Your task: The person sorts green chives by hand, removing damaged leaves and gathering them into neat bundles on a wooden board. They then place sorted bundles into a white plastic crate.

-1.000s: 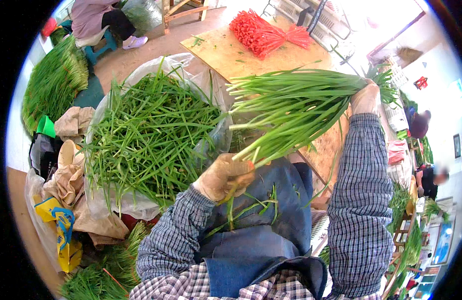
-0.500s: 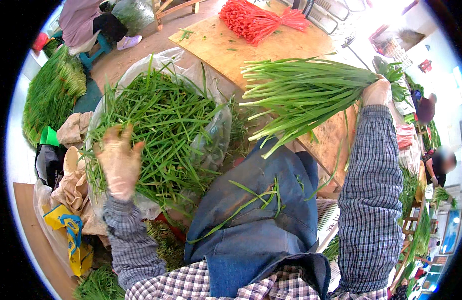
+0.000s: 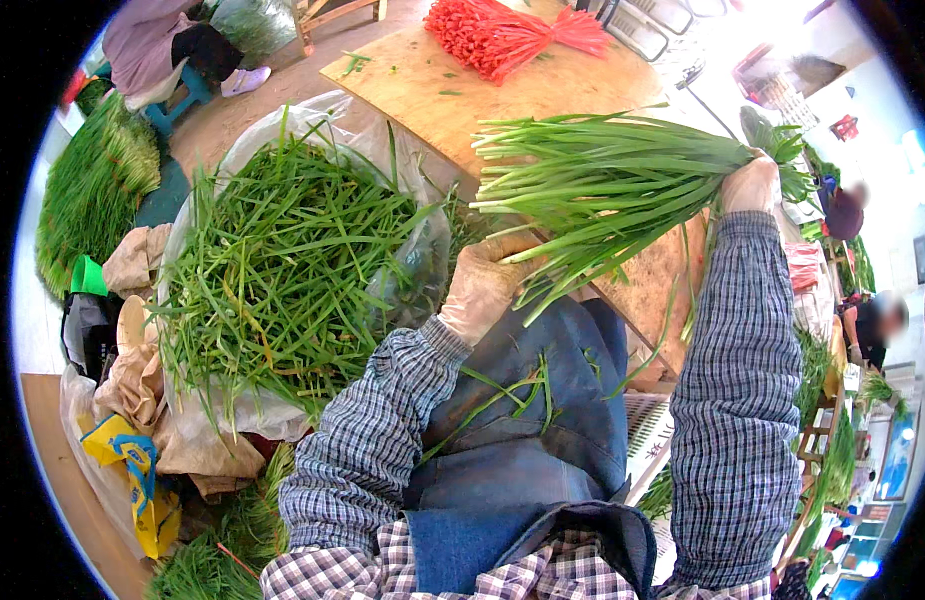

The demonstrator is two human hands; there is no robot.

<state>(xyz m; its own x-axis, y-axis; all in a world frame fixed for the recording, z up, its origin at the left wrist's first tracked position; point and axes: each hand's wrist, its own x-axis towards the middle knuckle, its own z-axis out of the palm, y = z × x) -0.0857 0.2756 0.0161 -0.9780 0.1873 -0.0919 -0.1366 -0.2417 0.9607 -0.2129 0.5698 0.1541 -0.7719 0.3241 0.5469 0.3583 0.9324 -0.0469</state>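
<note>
My right hand (image 3: 750, 185) is closed round the leafy end of a bunch of garlic chives (image 3: 612, 170), holding it up sideways over the wooden board. The pale cut stems fan out toward the left. At the lower stems, my left hand (image 3: 487, 285) pinches with bent fingers; the fingertips are partly hidden behind the chives. Loose green leaves (image 3: 527, 390) lie on the blue apron (image 3: 522, 440) across my lap. Left of my left hand stands a clear plastic bag (image 3: 272, 125) heaped with loose chive leaves (image 3: 282, 260).
The wooden board (image 3: 402, 80) bears a bundle of red ties (image 3: 507, 35). A pile of chives (image 3: 102, 190) lies at the far left, near a seated person (image 3: 172, 45) on a blue stool. A yellow and blue packet (image 3: 142, 480) lies at lower left. Other people are at the right.
My left hand has moved from above the bagged leaves rightward to the stem ends of the bunch, its fingers closing there. My right hand still holds the bunch in nearly the same place.
</note>
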